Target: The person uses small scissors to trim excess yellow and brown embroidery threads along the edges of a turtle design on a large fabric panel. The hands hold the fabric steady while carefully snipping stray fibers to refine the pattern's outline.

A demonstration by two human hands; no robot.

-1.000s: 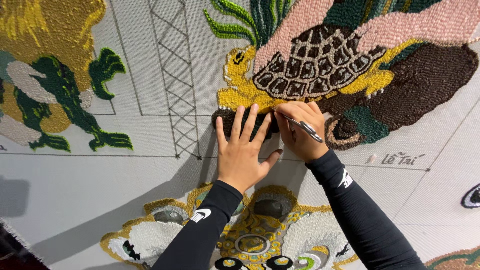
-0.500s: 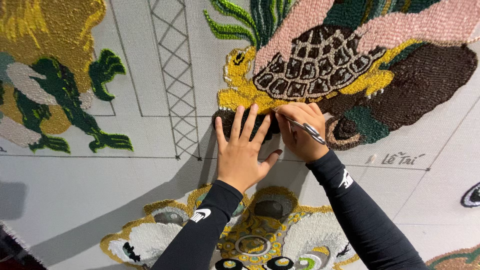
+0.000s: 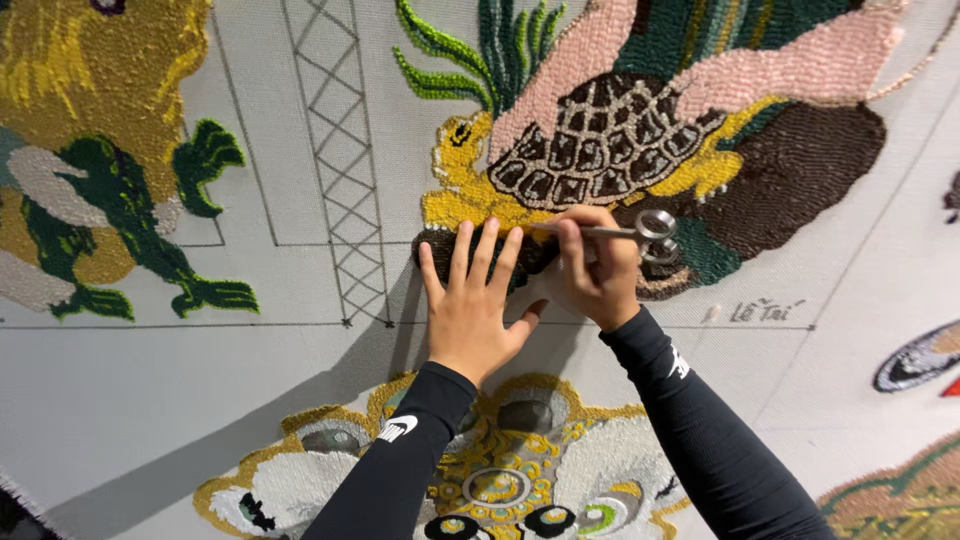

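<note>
Here my left hand (image 3: pixel 478 305) lies flat and spread, fingers wide, on the pale mesh backing cloth (image 3: pixel 300 400), its fingertips touching the dark brown tufted patch (image 3: pixel 470 250) just below the yellow tufted turtle figure with the brown-and-cream shell (image 3: pixel 590 140). Just beside it my right hand (image 3: pixel 598 268) is closed on a pair of small silver metal scissors (image 3: pixel 625 232), blades pointing left over the yellow yarn, ring handles sticking out to the right
</note>
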